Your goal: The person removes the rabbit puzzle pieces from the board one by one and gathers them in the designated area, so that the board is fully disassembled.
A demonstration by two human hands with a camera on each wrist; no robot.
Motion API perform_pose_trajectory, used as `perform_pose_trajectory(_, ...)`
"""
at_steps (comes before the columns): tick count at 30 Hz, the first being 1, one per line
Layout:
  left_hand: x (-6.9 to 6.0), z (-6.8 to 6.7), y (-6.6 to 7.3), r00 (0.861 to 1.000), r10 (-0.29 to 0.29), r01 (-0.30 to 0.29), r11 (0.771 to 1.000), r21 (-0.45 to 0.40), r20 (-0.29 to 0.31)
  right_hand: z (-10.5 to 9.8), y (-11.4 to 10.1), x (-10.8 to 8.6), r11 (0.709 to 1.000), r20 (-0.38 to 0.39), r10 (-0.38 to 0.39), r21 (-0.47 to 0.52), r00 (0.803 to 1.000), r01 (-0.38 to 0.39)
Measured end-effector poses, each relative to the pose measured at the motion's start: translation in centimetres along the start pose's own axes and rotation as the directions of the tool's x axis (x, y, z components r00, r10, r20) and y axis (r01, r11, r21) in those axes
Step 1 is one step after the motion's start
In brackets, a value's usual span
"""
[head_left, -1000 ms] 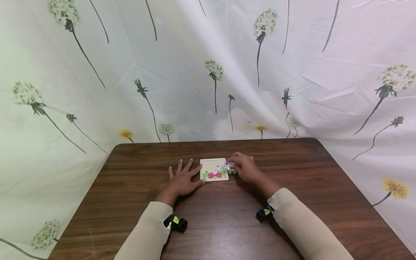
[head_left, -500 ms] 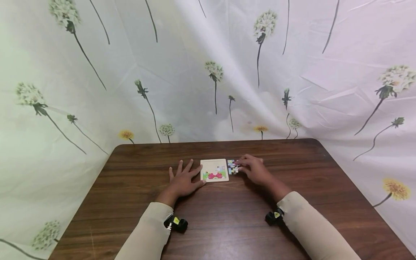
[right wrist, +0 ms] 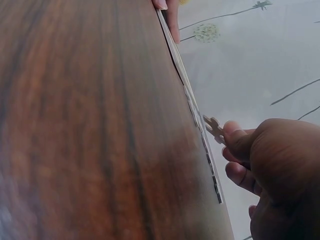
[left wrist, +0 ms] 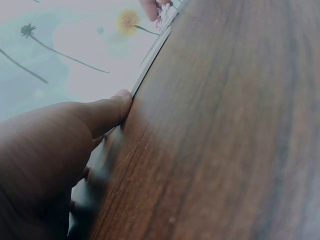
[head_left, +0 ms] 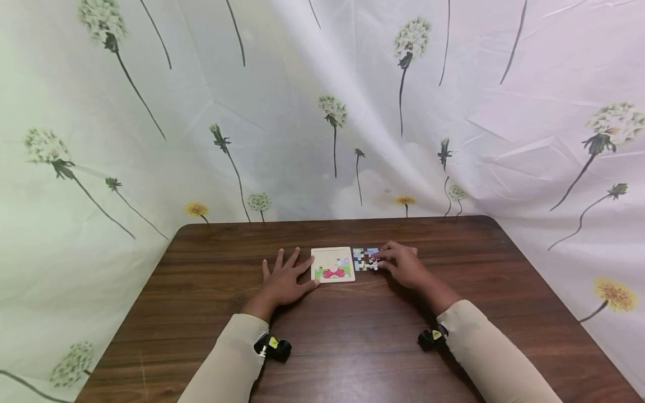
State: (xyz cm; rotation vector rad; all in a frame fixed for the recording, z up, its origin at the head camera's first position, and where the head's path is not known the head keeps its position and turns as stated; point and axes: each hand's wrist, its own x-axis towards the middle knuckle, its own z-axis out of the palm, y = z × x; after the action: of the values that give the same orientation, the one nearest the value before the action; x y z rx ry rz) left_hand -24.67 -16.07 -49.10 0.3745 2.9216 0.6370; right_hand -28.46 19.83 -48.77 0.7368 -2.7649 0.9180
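A small puzzle board (head_left: pixel 327 258) with a pale frame lies flat near the table's back, its lower part and right side filled with green, pink and red pieces. My left hand (head_left: pixel 284 281), fingers spread, rests on the table with thumb and index finger at the board's left edge; the thumb (left wrist: pixel 107 112) touches that edge in the left wrist view. Several loose puzzle pieces (head_left: pixel 359 260) lie right of the board. Over their right side, my right hand (head_left: pixel 405 267) pinches one piece (right wrist: pixel 214 128), raised above the others in the right wrist view.
The brown wooden table (head_left: pixel 332 347) spreads around the board. Behind and beside it hangs a pale cloth (head_left: pixel 292 157) printed with dandelions. Each wrist carries a black strapped device, such as the left one (head_left: pixel 274 348).
My right hand has moved right, from the board's right edge to the far side of the loose pieces, uncovering more of them. My left hand stays in place.
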Motion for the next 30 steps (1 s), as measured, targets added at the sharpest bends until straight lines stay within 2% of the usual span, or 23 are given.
perform_pose_trajectory(15,0.06,-0.14,0.01,1.0,0.004,-0.004,1.0,0.002,0.01,-0.11,0.15,-0.27,0.995,0.059,0.025,-0.093,0.998,-0.02)
perform_pose_trajectory(24,0.0,-0.05,-0.04,1.0,0.005,-0.005,1.0,0.002,0.013,0.13,0.45,-0.54,0.988,0.043,-0.014,-0.15,0.999,0.021)
perform_pose_trajectory(30,0.07,-0.08,-0.07,1.0,0.003,-0.003,1.0,-0.001,0.016,0.08,0.34,-0.53,0.99,0.05,-0.025,-0.136,0.998,0.032)
